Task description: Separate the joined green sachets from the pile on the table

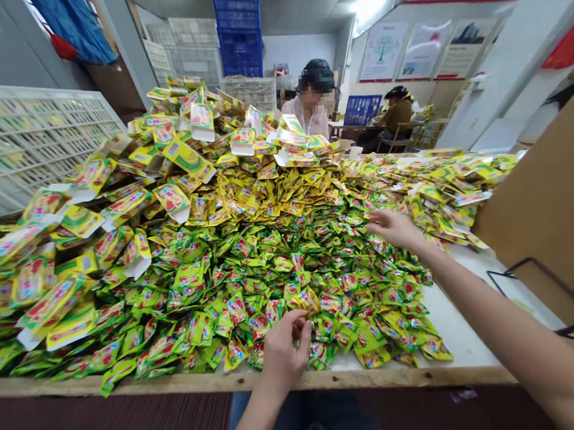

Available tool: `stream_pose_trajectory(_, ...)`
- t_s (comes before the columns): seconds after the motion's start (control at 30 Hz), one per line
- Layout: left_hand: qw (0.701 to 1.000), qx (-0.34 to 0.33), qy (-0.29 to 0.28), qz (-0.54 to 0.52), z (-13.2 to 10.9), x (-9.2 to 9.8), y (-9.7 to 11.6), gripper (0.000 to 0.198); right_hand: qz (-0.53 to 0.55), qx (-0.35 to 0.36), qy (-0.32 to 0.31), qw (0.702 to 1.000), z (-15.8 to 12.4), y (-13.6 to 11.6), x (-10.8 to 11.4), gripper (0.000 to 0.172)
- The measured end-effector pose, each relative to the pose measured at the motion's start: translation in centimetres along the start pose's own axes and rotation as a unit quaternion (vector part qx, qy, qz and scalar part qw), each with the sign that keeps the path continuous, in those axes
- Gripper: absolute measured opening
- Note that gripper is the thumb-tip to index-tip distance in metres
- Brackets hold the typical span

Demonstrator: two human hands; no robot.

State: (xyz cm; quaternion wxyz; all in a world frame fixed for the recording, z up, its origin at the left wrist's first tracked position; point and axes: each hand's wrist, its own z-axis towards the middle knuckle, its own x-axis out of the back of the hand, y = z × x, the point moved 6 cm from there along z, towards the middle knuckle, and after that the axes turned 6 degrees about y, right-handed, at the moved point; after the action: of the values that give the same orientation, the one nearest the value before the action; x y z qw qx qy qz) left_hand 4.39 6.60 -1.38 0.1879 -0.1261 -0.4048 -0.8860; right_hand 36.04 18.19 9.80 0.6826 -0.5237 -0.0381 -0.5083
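My left hand [286,346] is low over the front of the pile, its thumb and fingers closed at the lower edge of a small yellow packet [306,300]. My right hand [397,228] reaches out to the pile's right side. Its fingers are stretched out beside the packets, with nothing visible in them. Both hands are among many small shiny green packets [251,270] with red and blue print. Behind these lies a band of yellow packets [266,193]. Open yellow-and-green cartons [117,210] are heaped at the left and back.
A white plastic crate [39,121] leans at the left. More cartons [443,194] lie back right, near a brown cardboard panel [551,203] and a black wire frame [543,295]. The table's wooden edge [181,383] runs in front. One person [311,105] sits behind the heap, another [395,119] farther back.
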Motion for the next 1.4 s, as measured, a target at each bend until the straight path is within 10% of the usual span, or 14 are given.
stream_pose_trajectory(0.13, 1.0, -0.01, -0.014, 0.011, -0.5, 0.0, 0.4, 0.009, 0.01, 0.035, -0.097, 0.995, -2.3, -0.2, -6.1, 0.008)
stream_pose_trajectory(0.27, 0.998, -0.044, 0.041, 0.034, 1.7, 1.9, 0.7, 0.007, 0.031, 0.034, -0.101, 0.994, -1.9, -0.4, -6.0, 0.021)
stream_pose_trajectory(0.43, 0.975, 0.001, 0.126, 0.18, 13.0, 6.7, -2.5, 0.024, 0.101, -0.007, -0.079, 0.992, -3.6, -0.1, -3.9, 0.03)
stream_pose_trajectory(0.57, 0.933, 0.081, 0.043, 0.349, 22.0, 7.3, -6.7, 0.042, 0.182, -0.072, -0.08, 0.978, -6.4, 0.4, -5.0, 0.038)
stream_pose_trajectory(0.67, 0.927, 0.101, -0.003, 0.362, 24.5, 6.5, -8.2, 0.042, 0.229, -0.093, -0.061, 0.967, -7.7, 0.4, -6.0, 0.039)
stream_pose_trajectory(1.13, 0.95, 0.046, 0.022, 0.307, 20.7, 7.5, -4.6, 0.01, 0.355, -0.017, -0.138, 0.925, -11.4, -5.6, -6.7, 0.031)
stream_pose_trajectory(1.27, 0.994, 0.089, 0.02, 0.062, 16.4, 6.1, -2.3, 0.018, 0.387, 0.002, -0.154, 0.909, -12.3, -6.3, -7.6, 0.035)
stream_pose_trajectory(1.4, 0.965, 0.177, -0.019, -0.193, 11.5, 2.6, -0.2, 0.025, 0.449, -0.07, -0.138, 0.88, -13.3, -5.6, -8.0, 0.046)
